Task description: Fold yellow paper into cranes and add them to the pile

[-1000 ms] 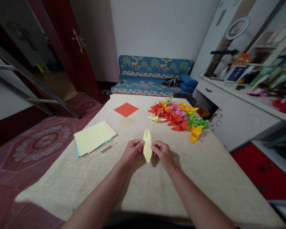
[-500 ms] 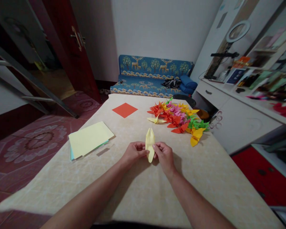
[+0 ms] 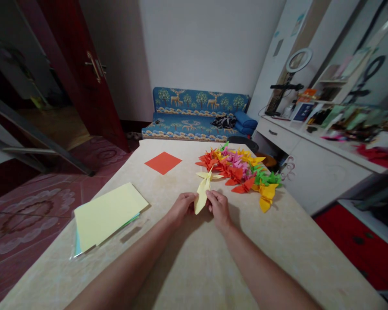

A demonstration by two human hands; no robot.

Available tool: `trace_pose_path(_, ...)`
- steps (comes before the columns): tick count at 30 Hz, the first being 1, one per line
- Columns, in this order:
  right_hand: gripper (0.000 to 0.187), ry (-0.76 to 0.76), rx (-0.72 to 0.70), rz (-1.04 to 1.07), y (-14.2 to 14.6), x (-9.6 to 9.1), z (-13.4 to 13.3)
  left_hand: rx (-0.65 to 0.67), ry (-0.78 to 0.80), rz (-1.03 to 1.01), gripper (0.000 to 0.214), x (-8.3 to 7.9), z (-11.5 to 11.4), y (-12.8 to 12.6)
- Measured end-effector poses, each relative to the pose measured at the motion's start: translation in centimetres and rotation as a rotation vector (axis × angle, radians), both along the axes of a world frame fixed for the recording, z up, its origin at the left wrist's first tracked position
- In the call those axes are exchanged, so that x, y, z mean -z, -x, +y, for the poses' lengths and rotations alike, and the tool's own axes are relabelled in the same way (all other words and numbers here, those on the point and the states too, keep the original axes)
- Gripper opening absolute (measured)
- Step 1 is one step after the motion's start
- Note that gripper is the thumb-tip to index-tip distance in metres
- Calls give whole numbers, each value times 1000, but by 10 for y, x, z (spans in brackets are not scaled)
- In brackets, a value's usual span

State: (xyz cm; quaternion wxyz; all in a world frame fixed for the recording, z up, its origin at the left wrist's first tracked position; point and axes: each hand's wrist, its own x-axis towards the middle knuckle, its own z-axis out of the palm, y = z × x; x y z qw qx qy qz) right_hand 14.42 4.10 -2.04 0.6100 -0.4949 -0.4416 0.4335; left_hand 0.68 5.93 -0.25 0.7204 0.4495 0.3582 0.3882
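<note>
Both hands pinch a long, narrow folded piece of yellow paper (image 3: 201, 194) above the middle of the beige table (image 3: 187, 267). My left hand (image 3: 182, 207) grips its lower left edge with closed fingers. My right hand (image 3: 218, 208) pinches its right edge. The paper leans away from me, its tip pointing toward a pile of folded paper cranes (image 3: 242, 168) in red, orange, pink, green and yellow at the table's far right. A single pale yellow crane (image 3: 210, 175) lies at the pile's near left edge.
A stack of yellow paper sheets (image 3: 106, 214) lies on the table to the left. A red square sheet (image 3: 163, 162) lies at the far side. Behind the table stands a blue patterned sofa (image 3: 197, 113). White cabinets (image 3: 313, 155) line the right, a dark red door (image 3: 84, 73) the left.
My hands have moved closer together on the yellow paper, which now tilts forward and to the right. The camera has shifted, so the table looks nearer.
</note>
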Motion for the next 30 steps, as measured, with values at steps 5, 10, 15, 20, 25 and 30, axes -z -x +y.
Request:
trace_pose_path(5, 33, -1, -23, 1, -3, 3, 1, 52, -42, -53, 35, 3, 7, 4)
trace_pose_path(10, 26, -7, 1, -21, -1, -2, -2, 7, -113, 31, 31, 1, 1, 5)
trace_pose_path(15, 28, 14, 18, -49, -2, -4, -6, -108, -154, 102, 31, 1, -5, -3)
trace_pose_path(20, 29, 13, -77, -80, -5, -6, -10, -138, -238, 135, 28, 6, -6, -7)
trace_pose_path(25, 18, 8, -48, -77, -6, -6, -9, -117, -283, 137, 26, 9, -7, -7)
trace_pose_path(30, 19, 53, -45, 1, -5, -6, -11, -202, -260, 132, 26, 5, -5, -4)
